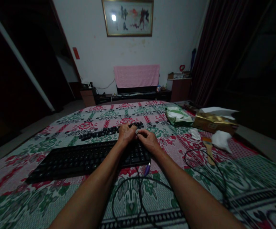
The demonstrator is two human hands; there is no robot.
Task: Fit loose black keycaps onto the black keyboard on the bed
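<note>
A black keyboard [80, 160] lies on the flowered cloth, partly covered by my forearms. Both hands are over its right end with their fingertips meeting. My left hand [126, 133] is closed, its thumb toward the right. My right hand [148, 139] is closed in a pinch against it. A small pale thing [137, 131] shows between the fingertips, too small to name. Beyond the keyboard runs a row of loose black keycaps [99, 133], partly hidden by my left hand. A purple-handled object [147, 169] rests at the keyboard's near right edge.
A black cable [140, 190] loops between my forearms and off to the right. On the right lie a wooden-handled brush [208, 151], crumpled white tissue [221, 140], a green wipes pack [178, 116] and a gold tissue box [214, 121]. The patterned cloth [44, 149] covers the surface.
</note>
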